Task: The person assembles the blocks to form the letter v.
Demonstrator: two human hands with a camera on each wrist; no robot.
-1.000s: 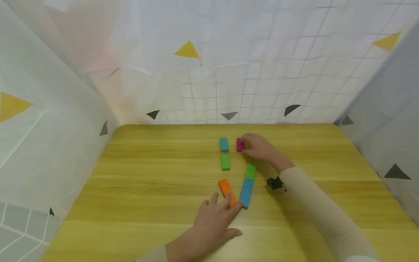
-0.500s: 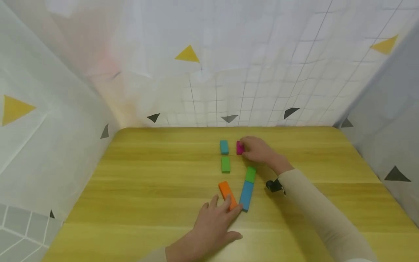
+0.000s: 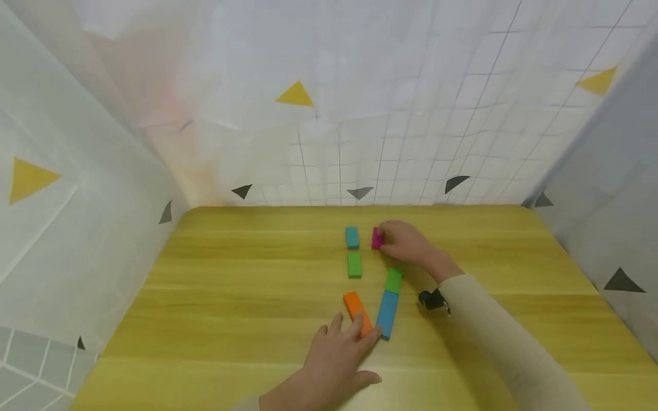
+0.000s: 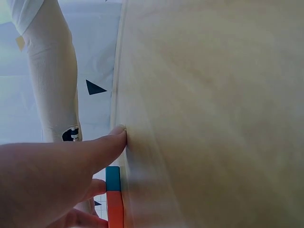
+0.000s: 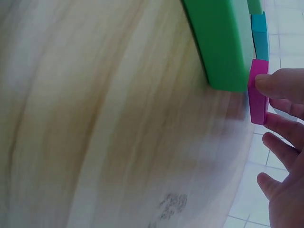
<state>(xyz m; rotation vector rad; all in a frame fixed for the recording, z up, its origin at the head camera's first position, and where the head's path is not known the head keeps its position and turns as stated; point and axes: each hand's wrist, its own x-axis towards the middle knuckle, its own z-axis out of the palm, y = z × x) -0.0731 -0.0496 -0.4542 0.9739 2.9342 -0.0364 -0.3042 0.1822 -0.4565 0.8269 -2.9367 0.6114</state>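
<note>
My right hand [image 3: 408, 242] pinches a magenta block [image 3: 377, 238] on the table; the right wrist view has its thumb on the near face of the magenta block [image 5: 257, 104]. With fingers spread, my left hand [image 3: 331, 362] rests fingertips on an orange block [image 3: 354, 307] and at the near end of a blue block [image 3: 388, 315]. The orange and blue blocks slant toward each other at their near ends. A green block [image 3: 393, 281] stands end to end with the blue one. Left of the magenta block lies a teal block [image 3: 352, 237], with another green block [image 3: 354, 265] nearer to me.
The wooden table [image 3: 231, 274] ends at a pale back wall [image 3: 247, 148] marked with triangles and grid lines. Similar sheets enclose both sides. A small black device [image 3: 432, 299] is attached at the right sleeve's underside.
The head view has tilted slightly, so everything appears a little lower in it. Both hands and all blocks keep the same places relative to one another.
</note>
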